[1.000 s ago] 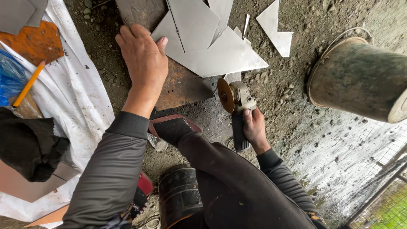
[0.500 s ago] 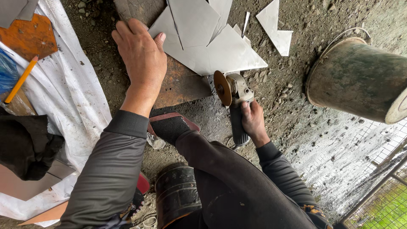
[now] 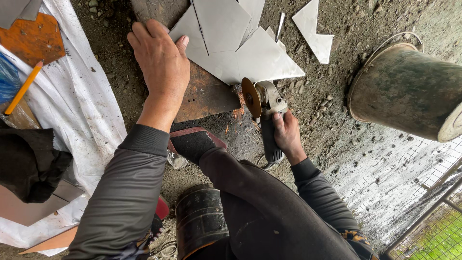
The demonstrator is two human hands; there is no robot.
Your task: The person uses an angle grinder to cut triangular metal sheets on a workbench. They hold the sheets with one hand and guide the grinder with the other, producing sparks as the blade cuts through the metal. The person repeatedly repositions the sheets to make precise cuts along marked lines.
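The right hand (image 3: pixel 288 136) is clamped round the body of an angle grinder (image 3: pixel 264 115), whose disc (image 3: pixel 250 97) stands upright at the near edge of a grey tile (image 3: pixel 240 53), with orange sparks spraying onto the ground below. The left hand (image 3: pixel 161 62) lies flat and spread, palm down, pressing the tile's left corner onto a rusty plate (image 3: pixel 207 94) beneath it. A shoe (image 3: pixel 195 142) sits just beside that plate, near the sparks. More tile offcuts (image 3: pixel 315 33) lie on the dirt, a bucket (image 3: pixel 404 91) stands well apart to the right, and a pencil (image 3: pixel 24 86) rests on white sheeting (image 3: pixel 82 110) at left. The risk, as I judge it: both hands are bare (no guard shows over the disc), so a jammed disc could kick the grinder toward the foot or shift the tile under the pressing palm.
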